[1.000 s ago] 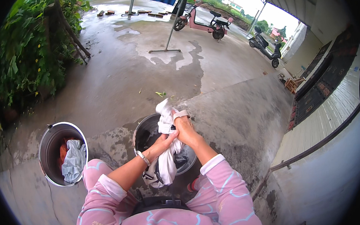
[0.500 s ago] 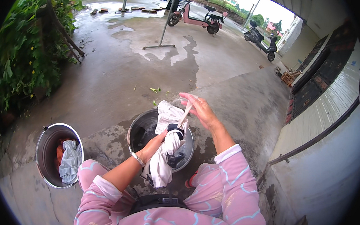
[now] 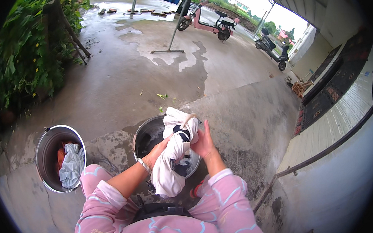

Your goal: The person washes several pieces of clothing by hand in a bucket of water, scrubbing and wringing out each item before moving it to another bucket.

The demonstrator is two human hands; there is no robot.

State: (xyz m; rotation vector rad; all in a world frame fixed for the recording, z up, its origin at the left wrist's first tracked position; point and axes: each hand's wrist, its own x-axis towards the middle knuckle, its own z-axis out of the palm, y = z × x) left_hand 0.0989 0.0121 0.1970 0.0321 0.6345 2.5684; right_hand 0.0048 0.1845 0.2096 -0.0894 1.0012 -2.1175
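Note:
A bunched, twisted white garment (image 3: 169, 176) with dark patches hangs over a round metal basin (image 3: 136, 141). My left hand (image 3: 158, 151) grips the garment at its middle, from the left. On the other side, my right hand (image 3: 204, 144) presses against the garment with its thumb raised; its fingers are partly hidden behind the fabric. A thin pale strap curls out at the bundle's upper right. Dark cloth shows among the white folds, and part of the basin's inside is covered by the bundle.
A metal bucket (image 3: 39, 164) at the left holds a light grey cloth (image 3: 72, 164) and an orange-red one. Beyond are a metal stand (image 3: 167, 51), a pink scooter (image 3: 206, 25) and a dark scooter (image 3: 270, 47). Green plants (image 3: 29, 62) border the left; a wall (image 3: 327, 189) runs along the right.
My right hand has come down from above the garment, off the pale strap, to its right side. The strap now lies curled on the bundle. My left hand keeps its hold.

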